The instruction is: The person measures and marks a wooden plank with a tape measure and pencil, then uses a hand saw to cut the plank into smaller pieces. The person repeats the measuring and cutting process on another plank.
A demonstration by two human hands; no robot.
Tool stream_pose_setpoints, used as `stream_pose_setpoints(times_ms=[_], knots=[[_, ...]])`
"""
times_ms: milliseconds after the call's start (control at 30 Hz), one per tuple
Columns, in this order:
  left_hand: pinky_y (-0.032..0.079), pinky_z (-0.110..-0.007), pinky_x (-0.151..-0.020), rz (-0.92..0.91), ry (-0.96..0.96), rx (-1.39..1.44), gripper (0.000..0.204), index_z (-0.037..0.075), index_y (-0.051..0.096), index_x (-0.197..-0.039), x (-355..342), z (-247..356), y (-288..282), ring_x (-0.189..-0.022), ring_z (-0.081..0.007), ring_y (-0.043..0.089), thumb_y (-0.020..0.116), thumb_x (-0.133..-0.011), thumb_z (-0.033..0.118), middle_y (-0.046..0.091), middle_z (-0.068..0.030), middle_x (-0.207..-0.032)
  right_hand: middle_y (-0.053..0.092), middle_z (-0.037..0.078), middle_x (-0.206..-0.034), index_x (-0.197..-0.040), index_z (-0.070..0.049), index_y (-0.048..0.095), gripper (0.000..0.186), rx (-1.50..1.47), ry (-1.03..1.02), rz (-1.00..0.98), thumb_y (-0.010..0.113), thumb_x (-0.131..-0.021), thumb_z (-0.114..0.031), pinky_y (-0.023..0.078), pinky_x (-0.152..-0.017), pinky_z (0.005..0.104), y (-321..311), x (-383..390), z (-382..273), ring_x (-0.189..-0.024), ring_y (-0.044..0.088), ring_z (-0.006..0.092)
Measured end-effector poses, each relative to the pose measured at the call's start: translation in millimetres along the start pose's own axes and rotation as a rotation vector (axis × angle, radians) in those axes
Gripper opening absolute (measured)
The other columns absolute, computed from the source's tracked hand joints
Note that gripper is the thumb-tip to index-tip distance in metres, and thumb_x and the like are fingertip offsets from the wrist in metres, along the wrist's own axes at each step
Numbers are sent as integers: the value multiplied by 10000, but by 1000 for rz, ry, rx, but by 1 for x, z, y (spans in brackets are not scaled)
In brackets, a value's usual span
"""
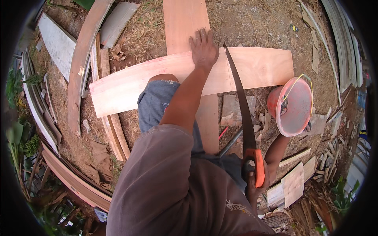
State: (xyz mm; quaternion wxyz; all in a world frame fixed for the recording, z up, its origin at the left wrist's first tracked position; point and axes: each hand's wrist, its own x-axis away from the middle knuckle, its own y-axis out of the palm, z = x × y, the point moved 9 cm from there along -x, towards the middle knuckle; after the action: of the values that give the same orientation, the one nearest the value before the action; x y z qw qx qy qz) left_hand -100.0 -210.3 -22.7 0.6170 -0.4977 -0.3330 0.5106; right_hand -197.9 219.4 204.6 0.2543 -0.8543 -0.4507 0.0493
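My left hand (204, 51) presses on a curved light plywood panel (126, 88), fingers slightly spread near its upper edge. The panel lies across a pinkish plank (185, 19). My right hand (255, 181) grips the orange handle of a handsaw (248, 129). Its dark blade slants up across the panel, with the tip at the top edge just right of my left hand, beside a thin crosswise line. My left knee (157, 94) in grey-blue cloth rests at the panel's lower edge.
A red bucket (289, 108) with a yellow handle stands right of the saw. Curved boards (80, 74) and pale sheets (57, 43) lie on the left. Stacked strips (342, 43) line the right. Offcuts (293, 185) and green plants (15, 133) surround the dirt ground.
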Motion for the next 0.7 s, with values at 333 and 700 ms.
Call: stream_pose_setpoints(times_ms=[333,700], knots=[[155,-593,-1225,25,22,27,580,147,390,-1537,-1,4,-11,-1528,-319,259,441,-980,303,340,-135,-1626,691,125,-1136,-1330,47,600,478,-223,-152,-85,659,-866,-49,512,-874,323,113,-185,7,-976,630,177],[174,-594,-1216,55,24,-12,592,147,390,-1540,-3,4,-6,-1518,-336,278,454,-972,300,346,-147,-1621,664,145,-1203,-1345,64,575,474,49,-165,23,669,-893,-46,514,-926,330,68,-113,-2,-1045,646,199]])
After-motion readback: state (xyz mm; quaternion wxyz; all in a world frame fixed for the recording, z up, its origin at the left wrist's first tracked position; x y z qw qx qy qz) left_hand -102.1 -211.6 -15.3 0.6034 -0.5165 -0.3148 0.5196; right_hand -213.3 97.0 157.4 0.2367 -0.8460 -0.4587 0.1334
